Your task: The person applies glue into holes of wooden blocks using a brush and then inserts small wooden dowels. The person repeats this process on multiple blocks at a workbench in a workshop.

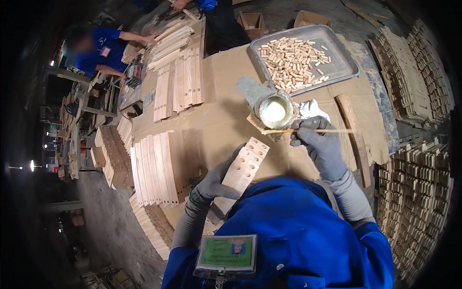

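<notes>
My left hand [219,181], in a grey glove, grips a bundle of wooden slats [243,166] with drilled holes in their end faces, tilted up toward me. Between the gloved fingers of my right hand [317,142] is a thin wooden stick [332,130], held level. Its left tip lies at the near rim of a round tub of white glue [275,111], just beyond both hands. A crumpled white cloth [314,110] sits beside the tub. Farther back, a grey tray [341,67] holds a heap of short wooden dowels [291,62].
A curved wooden bar [353,139] lies at the right of the cardboard-covered table [221,72]. Drilled slats [156,166] stand in a row at left, with more slats [180,84] behind. Stacked wood [414,207] rises at right. A co-worker [98,50] handles pieces at far left.
</notes>
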The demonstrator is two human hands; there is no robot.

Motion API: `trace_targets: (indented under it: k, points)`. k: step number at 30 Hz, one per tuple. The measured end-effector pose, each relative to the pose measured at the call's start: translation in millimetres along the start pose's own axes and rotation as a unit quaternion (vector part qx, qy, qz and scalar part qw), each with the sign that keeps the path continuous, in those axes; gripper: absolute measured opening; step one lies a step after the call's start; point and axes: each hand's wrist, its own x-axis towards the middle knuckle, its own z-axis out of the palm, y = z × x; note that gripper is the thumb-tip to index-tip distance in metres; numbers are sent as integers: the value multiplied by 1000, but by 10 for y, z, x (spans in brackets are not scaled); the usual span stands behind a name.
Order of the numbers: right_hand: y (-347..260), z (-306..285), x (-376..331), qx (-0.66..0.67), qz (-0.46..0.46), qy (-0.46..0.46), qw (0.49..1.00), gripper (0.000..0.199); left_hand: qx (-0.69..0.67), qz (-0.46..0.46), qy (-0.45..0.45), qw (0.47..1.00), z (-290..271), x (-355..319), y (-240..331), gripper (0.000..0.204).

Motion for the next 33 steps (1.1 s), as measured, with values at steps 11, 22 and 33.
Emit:
trace_targets:
  k: [11, 22, 33]
  points:
    - [-433, 425, 147, -159, 29, -132, 978, 22, 13, 38, -44, 998, 85, 76, 5, 126]
    - [-403, 460, 169, -178, 29, -132, 975, 27, 9, 44, -46, 998, 87, 61, 11, 124]
    - [-468, 437, 148, -118, 51, -140, 982, 24, 2, 39, -40, 998, 91, 74, 10, 122]
